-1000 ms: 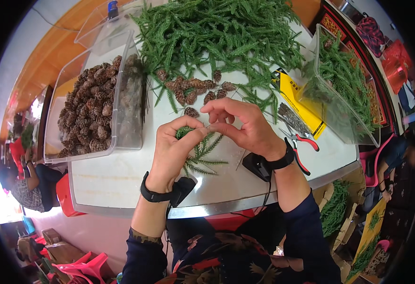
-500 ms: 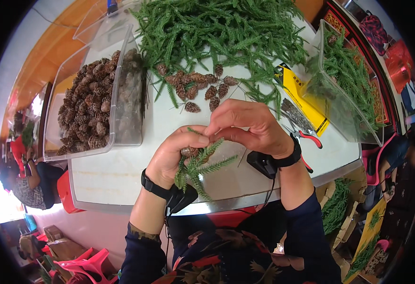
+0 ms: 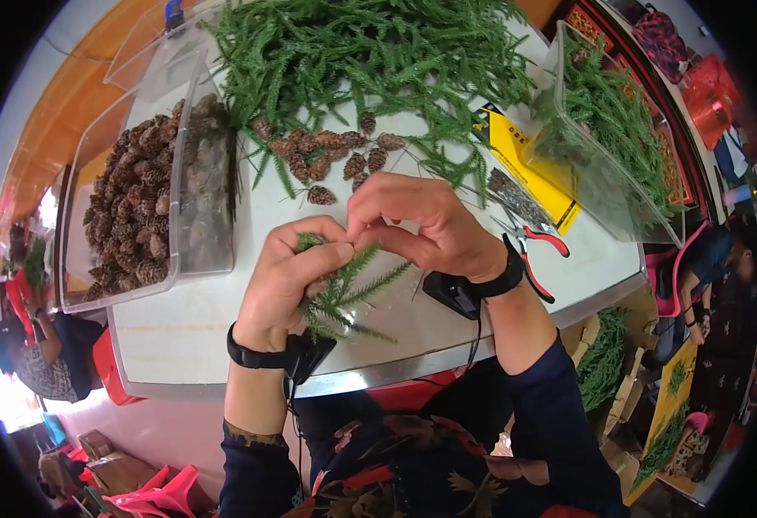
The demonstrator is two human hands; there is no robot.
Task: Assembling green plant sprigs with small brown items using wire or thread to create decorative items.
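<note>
A green artificial pine sprig (image 3: 342, 298) is gripped in my left hand (image 3: 276, 276), its needled tips fanning out below the thumb. My right hand (image 3: 434, 226) meets the left thumb at the sprig's upper end, thumb and forefinger pinched together. Whatever lies in that pinch is too small or hidden to make out. Just beyond the hands, several brown pine cones (image 3: 321, 195) with thin wires lie on the white table (image 3: 180, 337). To the right rest red-and-black pliers (image 3: 529, 259).
A clear bin of pine cones (image 3: 132, 207) stands at left. Loose green sprigs (image 3: 370, 60) heap across the back. At right are a yellow packet (image 3: 529, 168), a bundle of thin metal pieces (image 3: 516, 197) and a clear bin of sprigs (image 3: 611, 112). A person (image 3: 698, 285) sits at far right.
The table and its things have shifted a little left in the picture. The sprig has turned in my left hand, and the pine cone seen beside it before is now mostly hidden. The right-hand pinch stays.
</note>
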